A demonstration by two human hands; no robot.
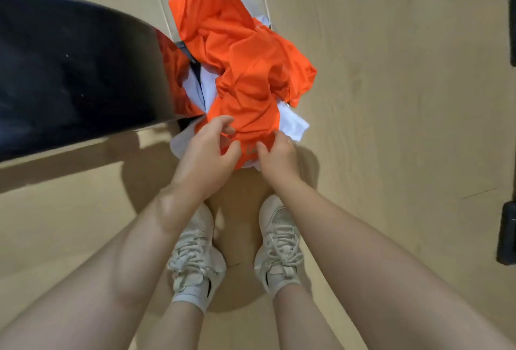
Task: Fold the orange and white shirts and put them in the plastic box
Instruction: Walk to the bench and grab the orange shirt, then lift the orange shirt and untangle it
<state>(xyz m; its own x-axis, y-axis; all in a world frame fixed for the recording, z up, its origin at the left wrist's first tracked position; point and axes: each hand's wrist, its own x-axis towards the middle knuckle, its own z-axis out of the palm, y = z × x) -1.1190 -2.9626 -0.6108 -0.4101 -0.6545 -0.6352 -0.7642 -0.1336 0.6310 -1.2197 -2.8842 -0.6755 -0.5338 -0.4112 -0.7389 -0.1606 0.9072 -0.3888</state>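
Orange shirt crumpled atop white shirt on floor, just ahead of feet. Left hand and right hand pinch its near edge.

A pale wooden floor fills the view, with faint plank seams running away from the camera. A large glossy black surface juts in from the left, its edge reflecting orange. Two off-white laced sneakers stand side by side on the floor. Two dark objects sit at the right edge, too cropped to identify.
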